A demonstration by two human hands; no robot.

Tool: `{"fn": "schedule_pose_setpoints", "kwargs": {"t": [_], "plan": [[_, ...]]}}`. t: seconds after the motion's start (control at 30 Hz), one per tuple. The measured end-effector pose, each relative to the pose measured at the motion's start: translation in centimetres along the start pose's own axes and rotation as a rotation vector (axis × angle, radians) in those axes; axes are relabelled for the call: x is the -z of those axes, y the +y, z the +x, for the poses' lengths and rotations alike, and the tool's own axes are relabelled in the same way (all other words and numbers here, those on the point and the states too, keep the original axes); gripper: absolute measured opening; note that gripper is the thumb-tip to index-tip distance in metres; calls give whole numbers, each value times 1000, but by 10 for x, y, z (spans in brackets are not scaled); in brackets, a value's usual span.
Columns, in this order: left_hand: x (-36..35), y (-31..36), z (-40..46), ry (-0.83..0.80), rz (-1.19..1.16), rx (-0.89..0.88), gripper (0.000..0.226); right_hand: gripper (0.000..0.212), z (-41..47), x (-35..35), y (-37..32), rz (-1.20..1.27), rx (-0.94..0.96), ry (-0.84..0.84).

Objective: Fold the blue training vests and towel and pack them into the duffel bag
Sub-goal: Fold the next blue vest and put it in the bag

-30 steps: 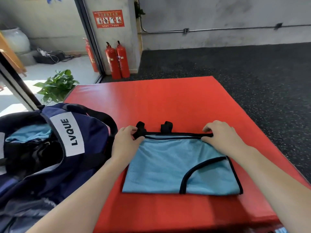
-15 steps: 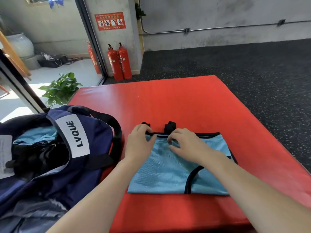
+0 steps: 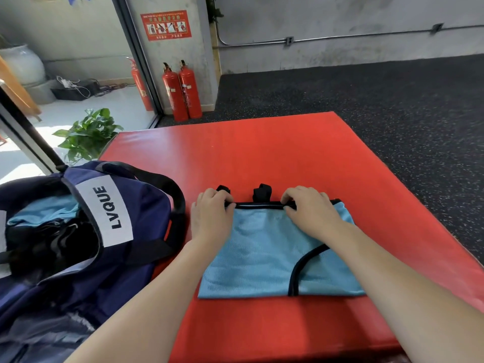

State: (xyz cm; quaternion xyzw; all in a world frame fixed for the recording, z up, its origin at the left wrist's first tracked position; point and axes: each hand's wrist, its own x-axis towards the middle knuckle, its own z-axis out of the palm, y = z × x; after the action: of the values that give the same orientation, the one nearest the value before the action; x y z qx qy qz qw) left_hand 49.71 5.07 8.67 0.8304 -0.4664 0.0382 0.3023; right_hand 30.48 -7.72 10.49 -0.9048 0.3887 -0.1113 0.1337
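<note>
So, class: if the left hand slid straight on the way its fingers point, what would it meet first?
The left hand points away across the vest; first it would likely meet the black strap loop at its fingertips, then bare red mat.

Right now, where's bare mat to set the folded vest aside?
Bare red mat beyond the vest, toward the fire extinguishers, and a strip along the near edge. Crowded left: the duffel bag nearly abuts the left hand. The right hand also grips the vest's far edge.
</note>
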Motion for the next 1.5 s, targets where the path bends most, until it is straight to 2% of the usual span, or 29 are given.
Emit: {"fn": "schedule_pose_setpoints", "kwargs": {"t": [0.07, 0.2, 0.37, 0.47, 0.67, 0.93, 1.2, 1.37, 1.5], "plan": [[-2, 2, 2, 7, -81, 40, 2, 16, 0, 9, 9, 15, -28, -27], [-5, 12, 1, -60, -101, 86, 12, 7, -5, 24, 34, 73, -104, -34], [-14, 27, -7, -219, -41, -42, 27, 10, -17, 39, 55, 107, -162, -73], [-23, 37, -18, -265, 71, -84, 50, 12, -28, 47, 56, 102, -134, -157], [-32, 64, -31, -419, 147, -102, 71, 17, -62, 48, 41, 158, -26, -389], [-28, 82, -44, -417, 157, -213, 58, 19, -95, 47, 42, 219, 11, -362], [20, 71, -105, -385, 17, -343, 44, 22, -125, 48, 44, 172, 136, -257], [54, 38, -146, -385, -92, -490, 30, 8, -153, 41, 40, 219, 195, -185], [70, 14, -175, -418, -98, -500, 39, 33, -174, 28, 34, 213, 185, -209]]}}
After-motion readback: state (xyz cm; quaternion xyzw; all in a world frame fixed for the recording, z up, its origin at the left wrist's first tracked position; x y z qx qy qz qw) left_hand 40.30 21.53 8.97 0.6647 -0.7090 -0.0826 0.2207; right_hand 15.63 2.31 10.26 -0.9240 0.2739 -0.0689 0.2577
